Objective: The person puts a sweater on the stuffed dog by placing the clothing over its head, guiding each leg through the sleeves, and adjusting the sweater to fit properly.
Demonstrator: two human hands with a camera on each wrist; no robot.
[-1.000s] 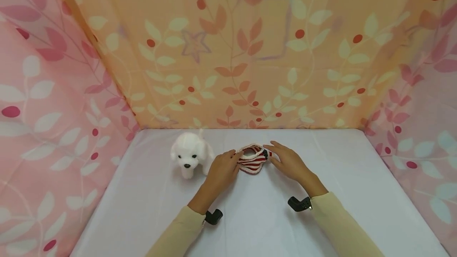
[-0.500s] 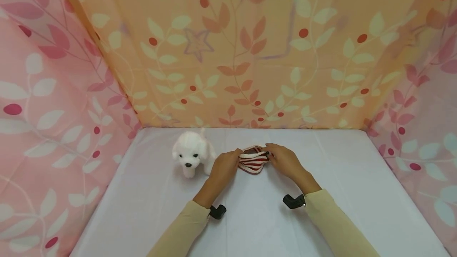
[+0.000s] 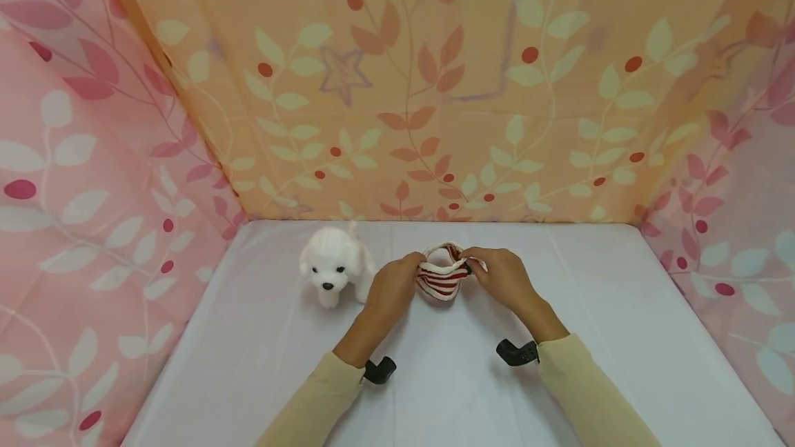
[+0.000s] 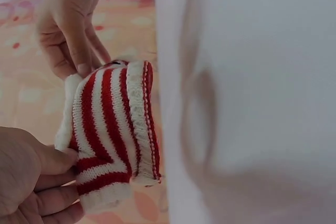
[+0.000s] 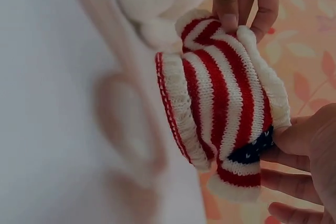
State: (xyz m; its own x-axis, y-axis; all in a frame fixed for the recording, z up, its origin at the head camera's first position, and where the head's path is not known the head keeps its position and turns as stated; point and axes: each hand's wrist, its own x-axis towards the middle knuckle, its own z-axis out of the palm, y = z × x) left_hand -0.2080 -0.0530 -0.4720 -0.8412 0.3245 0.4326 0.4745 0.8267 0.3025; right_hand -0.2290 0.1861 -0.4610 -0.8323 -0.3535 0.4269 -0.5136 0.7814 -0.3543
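Note:
A small knitted sweater (image 3: 441,284) with red and white stripes hangs between my hands, its white collar held in a round opening toward the back. My left hand (image 3: 393,287) pinches the collar's left side between thumb and fingers. On the other side, my right hand (image 3: 504,280) pinches it beside a navy patch (image 5: 253,148) with white marks. Ribbed white hem (image 4: 142,124) edged in red faces the tabletop in the left wrist view. Short sleeves show at both sides, one of them (image 5: 233,188) below the navy patch.
A white plush dog (image 3: 332,261) stands on the table just left of my left hand. White cloth (image 3: 447,385) covers the table. Leaf-patterned fabric walls (image 3: 397,88) close off its back and both sides. Black wrist cameras (image 3: 517,353) sit under both wrists.
Both hands have gone from fingering the sweater's edges to pinching its collar. The opening, narrowed half a second ago, is now spread wider and raised. The plush dog has stayed put.

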